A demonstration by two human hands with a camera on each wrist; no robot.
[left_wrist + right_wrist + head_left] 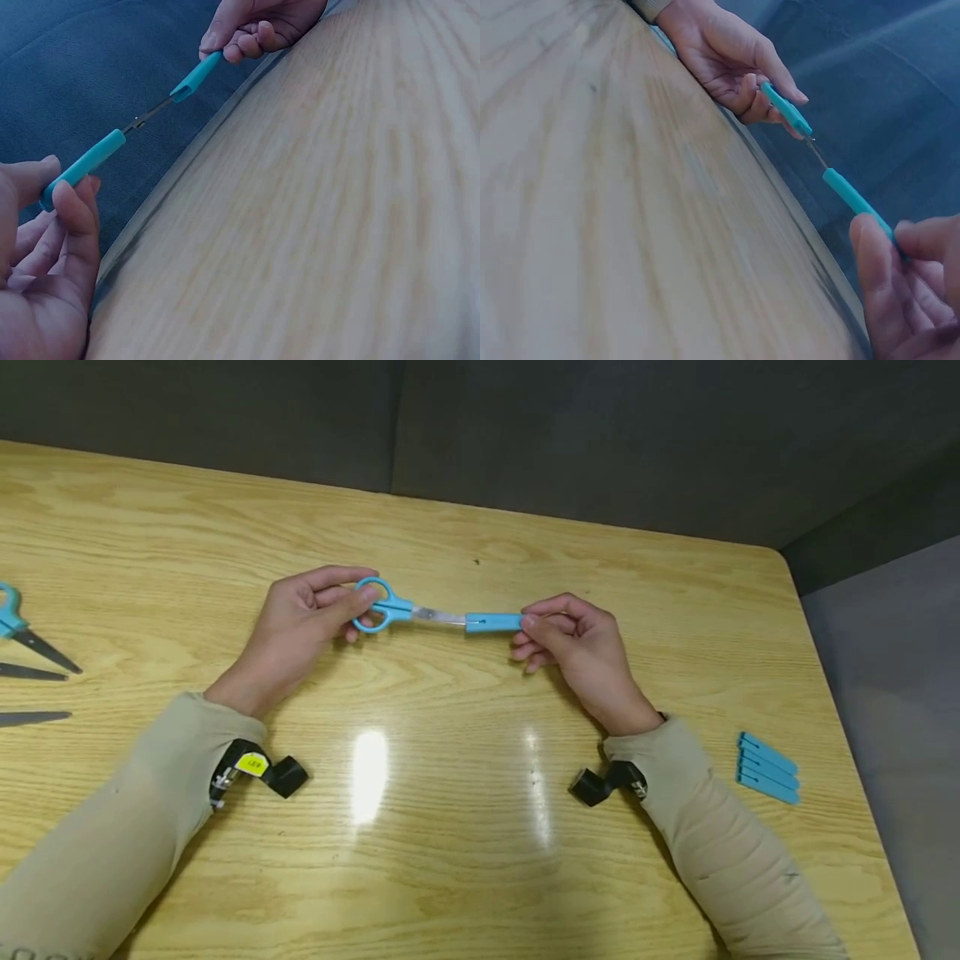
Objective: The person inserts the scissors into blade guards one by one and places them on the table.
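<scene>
Fingers (352, 602) of left hand (300, 618) grip scissors (390, 608); right hand (577, 639) pinches blade cover (491, 623)

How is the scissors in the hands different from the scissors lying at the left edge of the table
The held scissors is lifted above the table, gripped at its handle by the left hand; the left-edge scissors lies untouched. The held pair's blade sits partly inside a blue sheath pinched by the right hand; the other pair's dark blade is bare. Both have light blue handles.
</scene>
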